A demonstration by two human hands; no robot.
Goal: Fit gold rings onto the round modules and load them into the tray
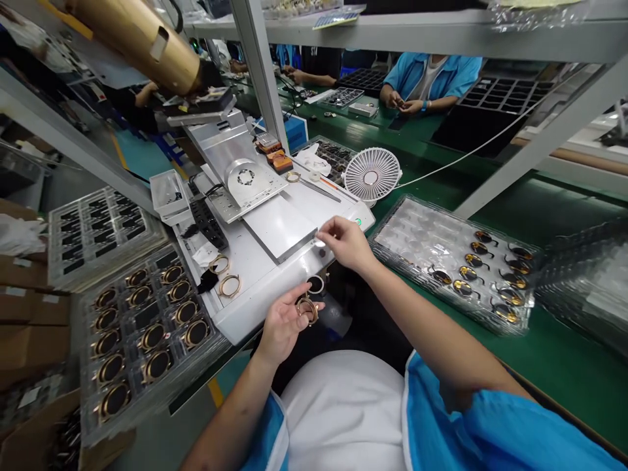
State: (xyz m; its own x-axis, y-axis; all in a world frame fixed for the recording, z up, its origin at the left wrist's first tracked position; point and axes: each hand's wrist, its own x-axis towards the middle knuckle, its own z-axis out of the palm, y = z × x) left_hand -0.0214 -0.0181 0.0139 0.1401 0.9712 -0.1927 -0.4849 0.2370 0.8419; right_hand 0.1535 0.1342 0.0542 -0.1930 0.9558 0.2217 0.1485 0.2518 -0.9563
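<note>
My left hand [283,322] holds a gold watch case [307,311] by its rim, tilted, just in front of the machine's edge. Right by those fingertips is a small round dark piece with a pale ring [315,284]; whether the hand grips it too is unclear. My right hand [346,243] is raised over the machine's front edge, thumb and fingers pinched together beside the corner of a flat metal plate [280,229]. Anything inside that pinch is too small to make out. Two gold rings [229,285] lie on the white machine bed [250,275] to the left.
A tray of gold watch cases [147,320] stands at left. Stacked clear trays [422,235] with round parts on tails lie at right. A white fan [373,175], tweezers [320,190] and a gold machine cylinder [161,49] are farther back. A co-worker [426,82] sits opposite.
</note>
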